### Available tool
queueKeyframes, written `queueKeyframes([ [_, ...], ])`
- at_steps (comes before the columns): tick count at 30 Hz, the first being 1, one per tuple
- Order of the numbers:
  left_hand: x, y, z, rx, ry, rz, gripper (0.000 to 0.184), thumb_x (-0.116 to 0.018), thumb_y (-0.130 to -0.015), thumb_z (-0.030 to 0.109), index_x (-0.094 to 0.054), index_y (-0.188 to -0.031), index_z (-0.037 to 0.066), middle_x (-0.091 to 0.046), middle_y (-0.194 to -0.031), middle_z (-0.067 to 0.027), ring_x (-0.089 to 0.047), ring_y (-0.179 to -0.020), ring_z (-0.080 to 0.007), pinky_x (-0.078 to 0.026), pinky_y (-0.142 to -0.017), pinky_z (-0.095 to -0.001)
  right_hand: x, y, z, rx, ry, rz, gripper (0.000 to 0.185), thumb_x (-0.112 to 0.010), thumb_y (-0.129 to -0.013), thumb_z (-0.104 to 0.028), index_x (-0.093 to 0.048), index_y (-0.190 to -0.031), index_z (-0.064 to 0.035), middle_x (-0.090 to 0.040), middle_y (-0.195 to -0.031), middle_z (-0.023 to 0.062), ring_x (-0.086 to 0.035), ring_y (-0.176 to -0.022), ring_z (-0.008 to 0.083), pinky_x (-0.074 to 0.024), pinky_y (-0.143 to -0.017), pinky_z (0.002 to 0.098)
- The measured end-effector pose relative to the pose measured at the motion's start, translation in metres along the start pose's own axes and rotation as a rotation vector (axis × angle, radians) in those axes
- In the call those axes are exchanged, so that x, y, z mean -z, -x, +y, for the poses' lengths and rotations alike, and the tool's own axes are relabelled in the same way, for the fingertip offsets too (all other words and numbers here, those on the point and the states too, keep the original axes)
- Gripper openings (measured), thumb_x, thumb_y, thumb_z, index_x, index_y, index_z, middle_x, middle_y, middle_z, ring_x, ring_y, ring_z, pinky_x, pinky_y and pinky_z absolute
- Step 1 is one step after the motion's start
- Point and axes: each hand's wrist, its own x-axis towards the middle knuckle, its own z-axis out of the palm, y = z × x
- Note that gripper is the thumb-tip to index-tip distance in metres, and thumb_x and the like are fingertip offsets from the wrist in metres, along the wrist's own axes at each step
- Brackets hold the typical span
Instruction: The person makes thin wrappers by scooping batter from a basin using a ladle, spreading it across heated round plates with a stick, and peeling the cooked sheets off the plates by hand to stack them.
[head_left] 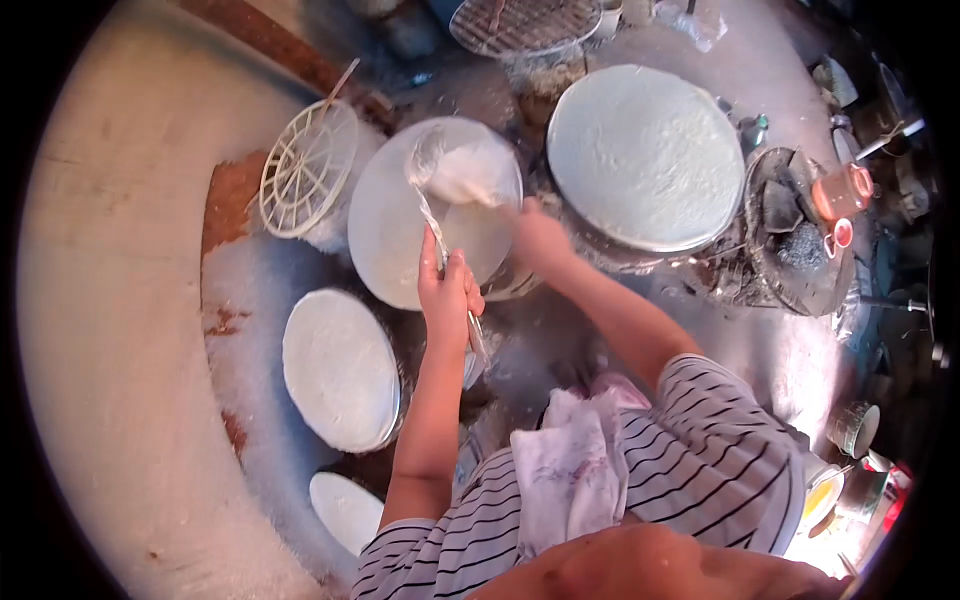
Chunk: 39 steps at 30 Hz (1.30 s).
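My left hand (447,292) is closed around a long thin stick (432,222), which looks wrapped in pale material. It slants down past my wrist, and its upper end reaches over a wide pale basin (385,230). A whitish, crumpled mass (462,172) is at that end, inside the basin; whether it is cloth, plastic or powder I cannot tell. My right hand (540,238) is curled at the basin's right rim, beside the whitish mass. Its fingers are partly hidden and blurred, so what it holds is unclear.
A large white-topped round surface (645,155) stands right of the basin. Smaller white rounds (340,370) are at lower left. A spoked white plastic lid (310,170) leans at left. A round tray (800,285) carries dark lumps and a reddish jar (843,190). A wire grill (525,25) is behind.
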Motion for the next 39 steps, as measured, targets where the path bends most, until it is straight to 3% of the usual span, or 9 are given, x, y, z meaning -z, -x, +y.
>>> queueKeyframes([
  [7,0.047,-0.008,0.037,0.073,0.328,-0.087,0.048,-0.042,-0.097,0.014,-0.029,-0.141,0.029,-0.037,-0.062,0.0057,-0.034,-0.042,-0.0032,-0.03,-0.035,-0.0196,0.023,0.037,0.045,-0.031,-0.016,0.069,0.041,-0.048,-0.085,-0.007,-0.051,-0.125,-0.0162,-0.052,-0.1,0.0162,-0.063,-0.076,0.0355,-0.052,-0.065,0.0457],
  [10,0.032,-0.014,0.046,0.116,0.516,0.045,0.036,-0.045,-0.097,0.015,-0.04,-0.13,0.027,-0.038,-0.063,0.006,-0.035,-0.044,-0.0024,-0.03,-0.036,-0.0176,0.022,0.035,0.019,0.014,-0.029,0.028,0.04,-0.049,-0.086,-0.009,-0.051,-0.125,-0.0167,-0.052,-0.1,0.017,-0.062,-0.077,0.0368,-0.0509,-0.066,0.0459],
  [16,0.086,-0.02,0.035,0.309,0.935,-0.2,0.008,-0.051,-0.095,0.015,-0.053,-0.098,0.022,-0.039,-0.062,0.0065,-0.038,-0.044,-0.0019,-0.034,-0.037,-0.0156,0.047,0.023,0.025,-0.096,-0.073,-0.093,0.033,-0.048,-0.089,-0.015,-0.053,-0.122,-0.0163,-0.052,-0.098,0.016,-0.06,-0.082,0.0379,-0.0499,-0.068,0.0456],
  [17,0.083,-0.026,0.033,0.317,0.946,-0.178,0.005,-0.052,-0.095,0.015,-0.051,-0.094,0.021,-0.04,-0.061,0.0064,-0.038,-0.044,-0.0022,-0.034,-0.037,-0.0158,0.016,0.02,0.044,0.197,0.052,0.025,0.032,-0.049,-0.089,-0.015,-0.055,-0.12,-0.0168,-0.051,-0.098,0.0161,-0.06,-0.079,0.0384,-0.05,-0.067,0.0465],
  [21,0.077,-0.034,0.03,0.408,0.979,-0.087,0.022,-0.051,-0.095,0.012,-0.043,-0.075,0.013,-0.037,-0.057,0.0053,-0.037,-0.042,-0.0031,-0.035,-0.037,-0.0169,0.029,-0.014,0.04,0.201,0.033,0.077,0.028,-0.05,-0.09,-0.017,-0.058,-0.117,-0.0154,-0.053,-0.1,0.0172,-0.06,-0.08,0.0374,-0.0495,-0.068,0.0465],
  [26,0.06,-0.028,0.037,0.348,1.014,0.035,0.018,-0.051,-0.095,0.012,-0.042,-0.079,0.011,-0.039,-0.058,0.0038,-0.04,-0.045,-0.0033,-0.039,-0.039,-0.0177,0.05,-0.002,0.046,0.367,0.032,0.017,0.025,-0.052,-0.089,-0.018,-0.062,-0.111,-0.0122,-0.056,-0.092,0.0163,-0.059,-0.08,0.0374,-0.0481,-0.069,0.0459],
  [32,0.046,-0.042,0.018,0.303,0.995,0.038,0.024,-0.049,-0.096,0.015,-0.04,-0.074,0.012,-0.039,-0.058,0.0043,-0.039,-0.045,-0.0039,-0.039,-0.04,-0.0176,0.02,0.054,0.062,-0.096,-0.346,0.038,0.023,-0.054,-0.087,-0.014,-0.064,-0.107,-0.009,-0.06,-0.088,0.0188,-0.058,-0.083,0.0394,-0.0475,-0.073,0.0436],
  [37,-0.015,-0.034,-0.046,0.181,1.086,0.228,0.03,-0.048,-0.095,0.017,-0.038,-0.067,0.013,-0.036,-0.055,0.0047,-0.037,-0.044,-0.0051,-0.04,-0.041,-0.0177,-0.019,0.054,0.024,0.275,-0.479,-0.02,0.023,-0.055,-0.085,-0.012,-0.063,-0.106,-0.0075,-0.06,-0.089,0.0219,-0.057,-0.087,0.0407,-0.0473,-0.076,0.0425],
  [39,-0.016,-0.037,-0.055,0.206,1.945,0.087,0.027,-0.048,-0.094,0.018,-0.041,-0.069,0.012,-0.035,-0.053,0.0043,-0.037,-0.042,-0.0054,-0.04,-0.039,-0.0184,-0.001,0.039,0.021,0.333,-0.456,-0.047,0.021,-0.056,-0.084,-0.013,-0.064,-0.103,-0.008,-0.06,-0.091,0.0222,-0.057,-0.088,0.0397,-0.0473,-0.075,0.0428],
])
